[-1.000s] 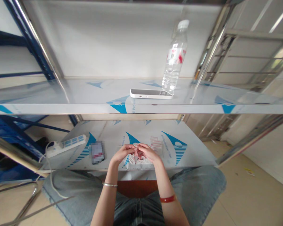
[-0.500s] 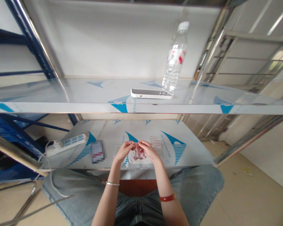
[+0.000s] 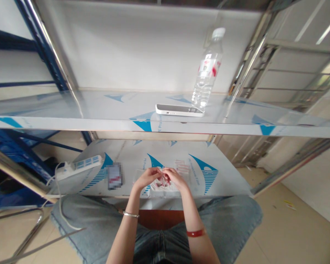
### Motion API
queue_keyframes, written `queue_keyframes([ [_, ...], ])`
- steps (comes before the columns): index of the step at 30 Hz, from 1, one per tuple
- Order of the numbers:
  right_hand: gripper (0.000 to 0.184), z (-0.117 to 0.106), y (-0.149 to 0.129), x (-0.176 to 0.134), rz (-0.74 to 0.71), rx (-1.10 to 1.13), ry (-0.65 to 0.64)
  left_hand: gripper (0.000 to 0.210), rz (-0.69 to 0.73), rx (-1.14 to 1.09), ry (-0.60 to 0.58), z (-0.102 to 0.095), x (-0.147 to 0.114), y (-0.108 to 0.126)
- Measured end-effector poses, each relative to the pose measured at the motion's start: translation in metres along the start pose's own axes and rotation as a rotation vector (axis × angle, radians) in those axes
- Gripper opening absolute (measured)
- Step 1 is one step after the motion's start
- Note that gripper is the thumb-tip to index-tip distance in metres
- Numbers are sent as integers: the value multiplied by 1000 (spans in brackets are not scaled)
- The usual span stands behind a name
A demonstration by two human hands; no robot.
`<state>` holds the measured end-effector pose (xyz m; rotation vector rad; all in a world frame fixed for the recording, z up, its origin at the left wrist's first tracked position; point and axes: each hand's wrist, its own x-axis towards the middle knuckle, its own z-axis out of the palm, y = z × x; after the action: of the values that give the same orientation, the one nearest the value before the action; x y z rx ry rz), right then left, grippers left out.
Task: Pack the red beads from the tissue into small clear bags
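Note:
My left hand (image 3: 147, 179) and my right hand (image 3: 176, 179) meet at the fingertips, low over the lower shelf. Thumbs and forefingers of both are pinched together. What lies between them is too small and blurred to name. Just beneath is a shallow white tray or cloth (image 3: 165, 188) with small dark-red bits on it, partly covered by my fingers. Behind my right hand, several thin pinkish strips (image 3: 182, 165) lie in a row on what looks like a clear sheet.
A power strip (image 3: 82, 165) with a white cable and a pixelated flat item (image 3: 114, 176) lie on the lower shelf (image 3: 225, 183) to the left. Above, the upper shelf's front edge (image 3: 222, 129) crosses the view. It carries a phone (image 3: 178, 110) and a water bottle (image 3: 208, 71).
The view has shifted slightly. My hands stay together over the white tray or cloth. My right fingers look more curled, and the fingertips have dipped a little.

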<state>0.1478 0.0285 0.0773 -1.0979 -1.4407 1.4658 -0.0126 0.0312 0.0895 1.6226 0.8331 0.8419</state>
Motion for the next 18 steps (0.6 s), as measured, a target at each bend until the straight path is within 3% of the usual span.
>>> queue_keyframes([
  [5, 22, 0, 8, 2, -21, -78, 3, 21, -26, 32, -21, -2, -2, -1],
  [14, 24, -2, 15, 7, -102, -292, 99, 14, -3, 298, 171, 4, 6, -9],
  [18, 25, 0, 15, 6, -93, -324, 155, 12, 23, 393, 200, 10, 8, -9],
])
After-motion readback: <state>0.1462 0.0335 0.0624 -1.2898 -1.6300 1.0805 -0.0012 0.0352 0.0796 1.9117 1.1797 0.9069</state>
